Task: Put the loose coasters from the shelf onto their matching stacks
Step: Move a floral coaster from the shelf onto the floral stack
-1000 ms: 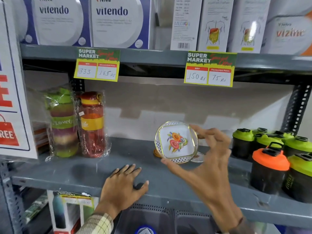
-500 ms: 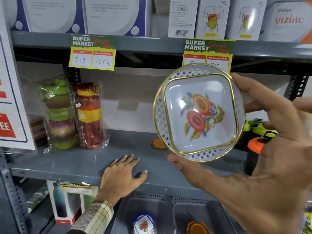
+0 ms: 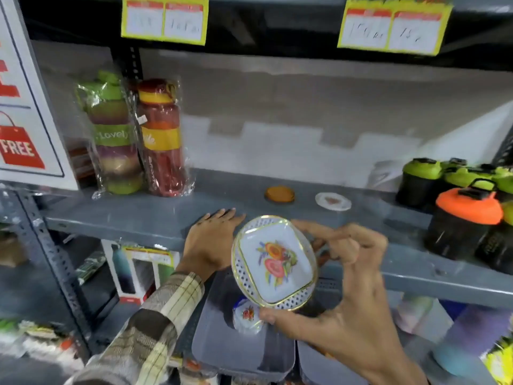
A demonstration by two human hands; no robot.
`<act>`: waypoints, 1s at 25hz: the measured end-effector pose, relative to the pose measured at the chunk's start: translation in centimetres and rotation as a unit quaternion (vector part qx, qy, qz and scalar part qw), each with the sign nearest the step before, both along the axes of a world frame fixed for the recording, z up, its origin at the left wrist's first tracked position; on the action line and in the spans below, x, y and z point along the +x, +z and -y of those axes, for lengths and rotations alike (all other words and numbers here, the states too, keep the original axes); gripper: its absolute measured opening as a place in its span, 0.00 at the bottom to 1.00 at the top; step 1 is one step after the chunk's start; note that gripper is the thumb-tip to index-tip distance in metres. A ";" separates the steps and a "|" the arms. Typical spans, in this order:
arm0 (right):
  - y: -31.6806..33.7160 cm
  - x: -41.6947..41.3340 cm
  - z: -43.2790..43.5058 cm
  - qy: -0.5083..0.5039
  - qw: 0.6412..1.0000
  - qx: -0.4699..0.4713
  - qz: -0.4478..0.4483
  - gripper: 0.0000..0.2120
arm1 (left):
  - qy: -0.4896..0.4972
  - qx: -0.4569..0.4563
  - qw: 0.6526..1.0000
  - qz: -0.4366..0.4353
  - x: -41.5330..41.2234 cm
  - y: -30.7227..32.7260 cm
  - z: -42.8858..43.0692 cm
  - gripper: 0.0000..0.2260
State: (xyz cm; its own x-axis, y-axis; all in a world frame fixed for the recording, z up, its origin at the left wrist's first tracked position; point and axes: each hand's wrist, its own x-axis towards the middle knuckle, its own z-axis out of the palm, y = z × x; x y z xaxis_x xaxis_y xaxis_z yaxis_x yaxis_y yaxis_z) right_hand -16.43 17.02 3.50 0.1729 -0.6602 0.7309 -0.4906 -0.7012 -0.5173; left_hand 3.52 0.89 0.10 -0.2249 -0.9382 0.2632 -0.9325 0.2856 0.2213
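Note:
My right hand (image 3: 352, 290) pinches a white floral coaster (image 3: 274, 261) with a gold rim by its edges, tilted, in front of the shelf edge and above a grey bin (image 3: 222, 348). In that bin lies a stack of matching floral coasters (image 3: 247, 315). My left hand (image 3: 212, 241) rests flat on the grey shelf (image 3: 133, 218), holding nothing. Further back on the shelf lie an orange coaster (image 3: 279, 194) and a white coaster (image 3: 333, 201) with a reddish print.
Two wrapped bottles (image 3: 138, 134) stand at the shelf's left. Black shakers with green and orange lids (image 3: 460, 207) crowd the right end. A second grey bin (image 3: 327, 368) sits to the right of the first. A boxed bottle (image 3: 138, 270) stands on the lower shelf.
My right hand has carried the floral coaster off the shelf, up near the camera, then down in front of the shelf edge over the bin. The left hand stayed flat on the shelf.

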 end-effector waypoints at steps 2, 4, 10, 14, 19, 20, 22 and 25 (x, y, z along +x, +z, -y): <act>-3.6 0.0 1.0 0.026 0.997 0.069 -0.009 0.46 | 0.018 -0.042 0.999 0.009 -0.3 -1.5 0.8 0.37; -8.7 -0.2 2.5 0.005 0.989 0.141 -0.038 0.43 | 0.024 -0.078 0.997 0.004 -0.4 -2.4 1.4 0.37; -19.9 -1.0 7.6 -0.062 0.950 0.304 -0.018 0.38 | 0.037 -0.098 0.994 0.001 -0.4 -2.6 1.6 0.34; -25.0 -0.5 11.9 -0.128 0.920 0.369 -0.032 0.37 | 0.049 -0.112 0.992 -0.005 -0.4 -2.9 1.7 0.33; -28.1 1.3 16.1 -0.161 0.893 0.416 -0.061 0.41 | 0.057 -0.122 0.991 0.003 -0.4 -3.0 1.8 0.32; -28.5 1.6 16.6 -0.162 0.890 0.420 -0.068 0.41 | 0.056 -0.126 0.990 0.003 -0.4 -3.0 1.9 0.32; -29.1 2.1 17.6 -0.161 0.888 0.424 -0.077 0.40 | 0.060 -0.131 0.990 0.000 -0.4 -3.1 1.9 0.32; -30.3 2.6 18.6 -0.170 0.884 0.427 -0.083 0.39 | 0.059 -0.136 0.989 0.001 -0.4 -3.2 2.0 0.32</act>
State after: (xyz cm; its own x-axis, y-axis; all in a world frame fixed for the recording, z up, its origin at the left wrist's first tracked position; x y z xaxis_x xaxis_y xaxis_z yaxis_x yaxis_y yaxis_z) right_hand -13.85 -1.57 -26.77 -0.0827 -0.9937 -0.0759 -0.7173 0.1123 -0.6876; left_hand 3.12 -1.08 -3.08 -0.1184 -0.8522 0.5097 -0.9631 0.2234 0.1498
